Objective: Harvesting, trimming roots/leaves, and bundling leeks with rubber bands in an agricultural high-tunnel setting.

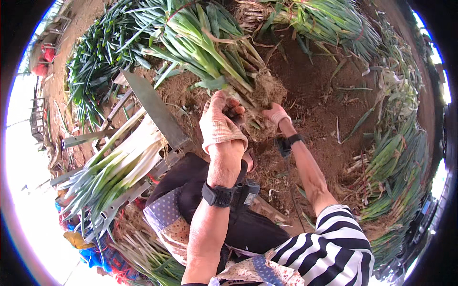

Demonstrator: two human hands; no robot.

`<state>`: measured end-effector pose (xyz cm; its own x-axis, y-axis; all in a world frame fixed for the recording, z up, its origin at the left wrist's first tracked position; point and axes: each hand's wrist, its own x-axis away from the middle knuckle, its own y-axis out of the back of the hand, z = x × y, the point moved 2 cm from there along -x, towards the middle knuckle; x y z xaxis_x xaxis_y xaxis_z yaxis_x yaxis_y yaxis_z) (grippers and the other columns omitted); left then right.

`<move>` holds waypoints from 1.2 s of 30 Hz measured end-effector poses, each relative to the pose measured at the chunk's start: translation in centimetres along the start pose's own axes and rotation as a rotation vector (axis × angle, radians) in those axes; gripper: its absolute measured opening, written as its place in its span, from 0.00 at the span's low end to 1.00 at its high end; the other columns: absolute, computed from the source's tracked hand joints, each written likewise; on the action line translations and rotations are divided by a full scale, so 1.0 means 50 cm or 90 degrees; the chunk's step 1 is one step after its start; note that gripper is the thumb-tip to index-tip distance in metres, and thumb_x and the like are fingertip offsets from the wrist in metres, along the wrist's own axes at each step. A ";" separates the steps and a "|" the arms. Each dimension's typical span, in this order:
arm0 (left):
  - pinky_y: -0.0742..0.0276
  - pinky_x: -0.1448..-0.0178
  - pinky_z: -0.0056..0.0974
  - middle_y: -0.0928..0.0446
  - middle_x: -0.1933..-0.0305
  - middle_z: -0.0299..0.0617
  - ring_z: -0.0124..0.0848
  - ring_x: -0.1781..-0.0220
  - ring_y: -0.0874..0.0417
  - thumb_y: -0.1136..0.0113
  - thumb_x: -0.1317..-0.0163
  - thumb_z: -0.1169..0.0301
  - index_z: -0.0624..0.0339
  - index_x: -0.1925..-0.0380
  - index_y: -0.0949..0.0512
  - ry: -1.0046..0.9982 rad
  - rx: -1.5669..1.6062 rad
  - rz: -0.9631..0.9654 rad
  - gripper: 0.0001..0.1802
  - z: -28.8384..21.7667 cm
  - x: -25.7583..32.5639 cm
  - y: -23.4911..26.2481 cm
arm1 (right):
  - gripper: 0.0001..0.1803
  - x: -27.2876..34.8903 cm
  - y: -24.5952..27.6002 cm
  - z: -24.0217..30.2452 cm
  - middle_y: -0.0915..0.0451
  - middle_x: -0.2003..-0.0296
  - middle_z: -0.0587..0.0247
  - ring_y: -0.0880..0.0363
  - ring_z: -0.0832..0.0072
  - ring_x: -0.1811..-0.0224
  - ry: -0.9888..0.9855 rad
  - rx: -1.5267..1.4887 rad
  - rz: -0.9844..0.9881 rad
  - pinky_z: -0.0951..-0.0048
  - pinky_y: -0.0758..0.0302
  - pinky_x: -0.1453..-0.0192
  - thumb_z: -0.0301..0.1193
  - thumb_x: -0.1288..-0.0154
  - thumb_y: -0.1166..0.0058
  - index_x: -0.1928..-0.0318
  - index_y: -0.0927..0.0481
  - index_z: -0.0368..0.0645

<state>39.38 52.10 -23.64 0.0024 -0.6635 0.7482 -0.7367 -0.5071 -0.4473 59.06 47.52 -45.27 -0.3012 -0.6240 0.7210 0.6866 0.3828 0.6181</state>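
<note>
A bundle of leeks [205, 47] lies in front of me, green leaves toward the far left and brown, soil-covered roots [269, 88] toward me. My right hand [276, 114], in a pale glove, is closed at the roots, its fingertips partly hidden among them. My left hand [222, 119], in a cream glove with bare, soil-darkened fingertips, is beside the lower stalks. Its fingers are curled inward, and whatever they hold is hidden. To the left, cleaned leeks [129, 157] with white stems rest on a metal stand [155, 109].
A heap of dark green leeks [95, 66] lies at far left. More bundles lie at far right [329, 24] and along the right side [391, 176]. Loose leaves and soil [315, 95] cover the ground. Loose stalks [148, 252] lie at lower left, near blue and red material [102, 257].
</note>
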 end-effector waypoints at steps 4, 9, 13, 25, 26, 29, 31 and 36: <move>0.30 0.77 0.32 0.26 0.78 0.40 0.29 0.81 0.27 0.43 0.41 0.68 0.59 0.68 0.26 -0.050 0.010 0.028 0.07 -0.021 0.006 0.008 | 0.31 0.109 0.062 0.027 0.29 0.46 0.50 0.30 0.58 0.45 -0.008 -0.055 -0.135 0.58 0.29 0.47 0.42 0.48 0.45 0.44 0.31 0.43; 0.30 0.78 0.34 0.27 0.78 0.38 0.31 0.80 0.26 0.43 0.42 0.67 0.58 0.68 0.25 -0.038 -0.023 -0.013 0.07 -0.015 -0.005 0.014 | 0.23 0.164 0.140 0.140 0.30 0.47 0.52 0.29 0.57 0.47 0.223 -0.047 -0.434 0.60 0.25 0.49 0.36 0.44 0.44 0.46 0.29 0.53; 0.31 0.78 0.35 0.26 0.77 0.38 0.31 0.80 0.26 0.43 0.42 0.67 0.58 0.69 0.25 -0.040 -0.020 -0.016 0.07 -0.013 -0.002 0.020 | 0.25 0.008 0.108 0.251 0.31 0.46 0.45 0.28 0.53 0.47 0.230 0.003 -0.259 0.59 0.26 0.49 0.41 0.42 0.50 0.44 0.32 0.50; 0.30 0.78 0.35 0.26 0.77 0.37 0.31 0.80 0.27 0.45 0.40 0.66 0.55 0.67 0.26 -0.047 -0.012 -0.039 0.06 -0.023 -0.007 0.025 | 0.23 0.066 0.092 0.305 0.20 0.63 0.49 0.21 0.54 0.59 0.134 0.058 -0.070 0.60 0.26 0.58 0.47 0.48 0.50 0.58 0.21 0.44; 0.30 0.79 0.34 0.26 0.78 0.37 0.30 0.81 0.27 0.44 0.41 0.66 0.55 0.68 0.26 -0.045 0.001 -0.038 0.06 -0.023 0.002 0.015 | 0.23 0.096 0.129 0.288 0.20 0.64 0.50 0.21 0.55 0.59 0.160 0.056 -0.123 0.60 0.26 0.57 0.47 0.49 0.50 0.58 0.21 0.44; 0.30 0.79 0.33 0.26 0.79 0.37 0.30 0.82 0.27 0.43 0.41 0.66 0.56 0.68 0.26 -0.037 0.025 -0.032 0.07 0.001 -0.012 0.010 | 0.24 0.195 0.221 0.274 0.20 0.64 0.52 0.21 0.57 0.60 0.166 0.060 -0.159 0.61 0.26 0.57 0.50 0.50 0.51 0.59 0.21 0.47; 0.30 0.77 0.35 0.26 0.78 0.37 0.29 0.81 0.27 0.42 0.42 0.66 0.56 0.69 0.26 -0.035 0.046 -0.042 0.07 0.017 -0.031 0.018 | 0.23 0.241 0.223 0.290 0.20 0.65 0.52 0.21 0.57 0.61 0.177 0.157 -0.160 0.61 0.26 0.57 0.50 0.50 0.50 0.60 0.20 0.47; 0.30 0.75 0.35 0.27 0.77 0.37 0.29 0.79 0.28 0.41 0.42 0.64 0.56 0.69 0.26 -0.014 0.057 -0.028 0.08 0.020 -0.043 0.028 | 0.21 0.306 0.217 0.284 0.19 0.70 0.53 0.20 0.58 0.67 0.187 0.187 -0.200 0.60 0.26 0.64 0.50 0.47 0.49 0.64 0.20 0.46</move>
<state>38.99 52.26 -26.35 0.0487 -0.6505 0.7579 -0.6721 -0.5827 -0.4569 52.51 51.79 -23.07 -0.2351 -0.8883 0.3946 0.3651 0.2955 0.8828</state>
